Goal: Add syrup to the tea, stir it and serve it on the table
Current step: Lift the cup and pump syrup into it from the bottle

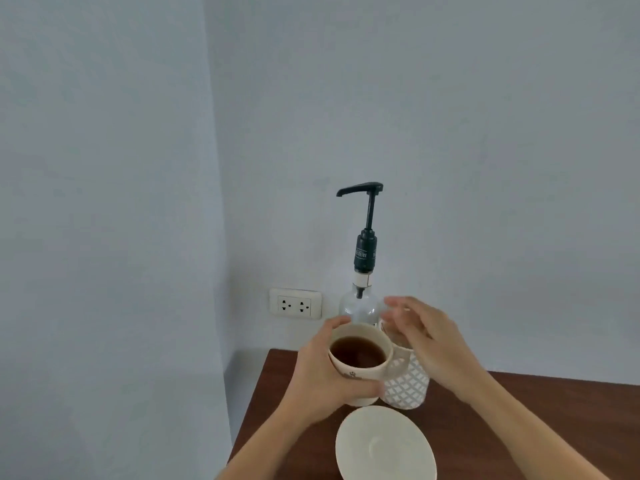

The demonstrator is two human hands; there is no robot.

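Nearest the table's (519,410) front edge, an empty saucer (385,443) is seen. Behind it, the tea cup (358,362) is gripped by the left hand (325,375), lifted toward the syrup pump bottle (363,258); the right hand (426,341) is held open beside it. Syrup, stirring and serving are judged undone.

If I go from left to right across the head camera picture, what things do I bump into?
Wall socket → left hand → cup of tea → right hand. The syrup bottle, patterned holder and saucer overlap these, so I leave them out.
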